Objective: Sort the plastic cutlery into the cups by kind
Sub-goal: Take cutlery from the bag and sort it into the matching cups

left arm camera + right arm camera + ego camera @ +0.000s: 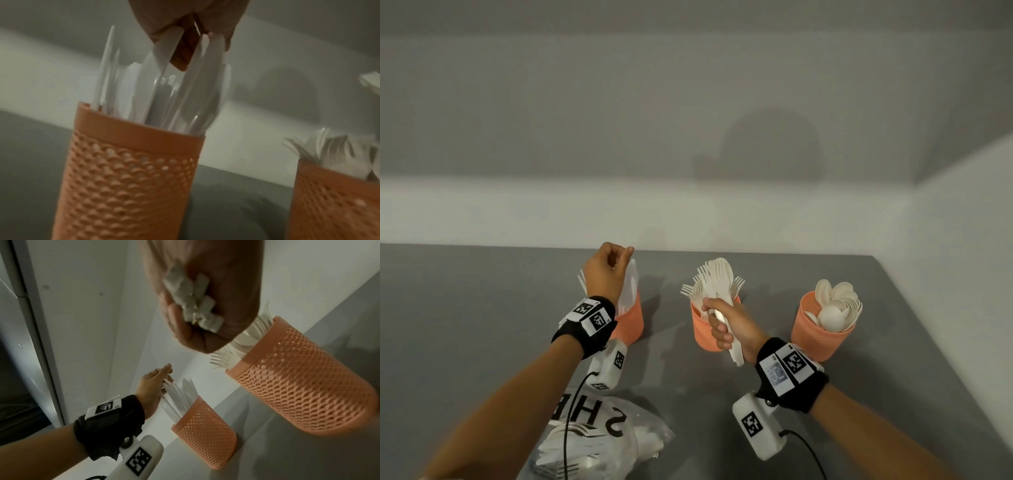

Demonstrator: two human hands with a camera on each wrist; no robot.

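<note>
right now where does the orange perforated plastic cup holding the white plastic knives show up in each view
Head: the orange perforated cup of white plastic knives stands left of centre, partly behind the left hand.
Left wrist: the cup fills the lower centre-left.
Right wrist: it sits at lower centre, small, beside the left hand.
Shared landmark: the orange cup of white forks next to it.

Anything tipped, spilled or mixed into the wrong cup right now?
Nothing stands out. All three orange cups stand upright: knives in the left cup, forks in the middle cup, spoons in the right cup. The right hand grips a bundle of cutlery; a plastic bag lies nearby.
</note>
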